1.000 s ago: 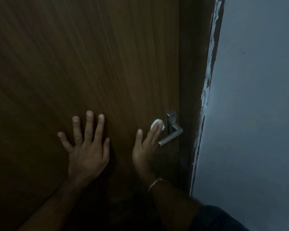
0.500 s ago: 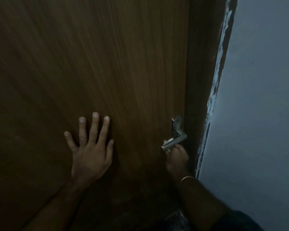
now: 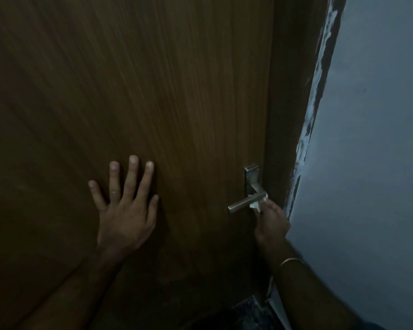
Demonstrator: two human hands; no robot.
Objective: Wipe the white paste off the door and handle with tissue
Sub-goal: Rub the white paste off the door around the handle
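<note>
A dark brown wooden door (image 3: 177, 91) fills most of the view. Its silver lever handle (image 3: 244, 203) sticks out near the right edge, under a metal backplate (image 3: 251, 175). My right hand (image 3: 271, 222) is just below and right of the lever, pinching a small wad of white tissue (image 3: 258, 204) against the lever's inner end. My left hand (image 3: 125, 208) lies flat on the door panel, fingers spread, well left of the handle. No white paste shows clearly in this dim light.
The dark door frame (image 3: 286, 115) runs down right of the handle, with chipped paint along its edge (image 3: 317, 79). A pale grey wall (image 3: 372, 163) fills the right side. A patch of dark speckled floor (image 3: 248, 310) shows at the bottom.
My right hand left the door panel beside the backplate, dropped under the lever, and now presses the tissue at the lever's inner end. My left hand stayed flat on the door.
</note>
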